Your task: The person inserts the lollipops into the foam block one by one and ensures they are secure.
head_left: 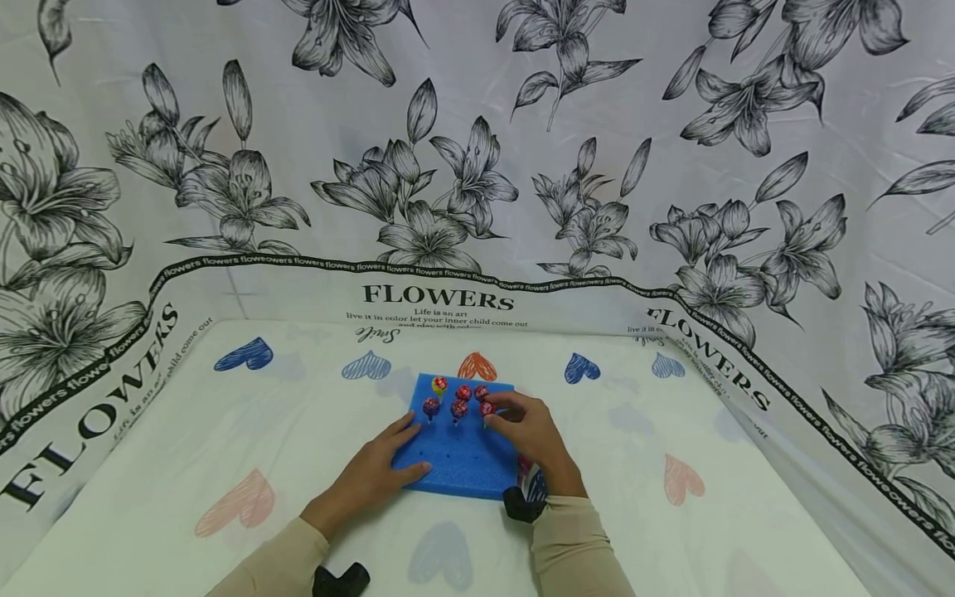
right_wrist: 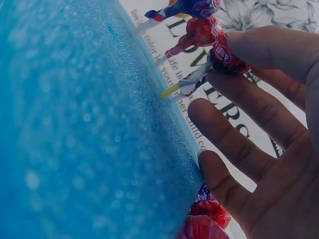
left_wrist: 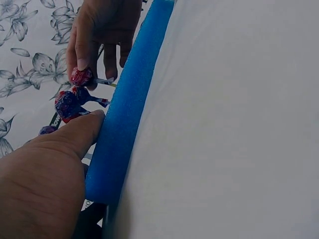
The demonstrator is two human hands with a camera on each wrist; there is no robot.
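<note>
A blue foam block (head_left: 466,464) lies on the table, with several wrapped lollipops standing in two rows at its far part. My right hand (head_left: 533,427) pinches the red wrapped head of the lollipop (right_wrist: 227,56) at the right end of the nearer row. Its yellow stick (right_wrist: 170,90) meets the foam; how deep it sits I cannot tell. My left hand (head_left: 380,464) rests on the block's left side, thumb on the top face. Beside the pinched one stand a red lollipop (right_wrist: 202,31) and a blue-wrapped lollipop (head_left: 431,406). A yellow-red lollipop (head_left: 440,384) stands at the far left.
More wrapped lollipops (right_wrist: 207,219) lie by the block's right edge, partly hidden under my right wrist. Small holes (head_left: 448,455) dot the nearer part of the foam. A white cloth with printed hearts (head_left: 682,479) covers the table; a flowered curtain (head_left: 582,207) hangs behind.
</note>
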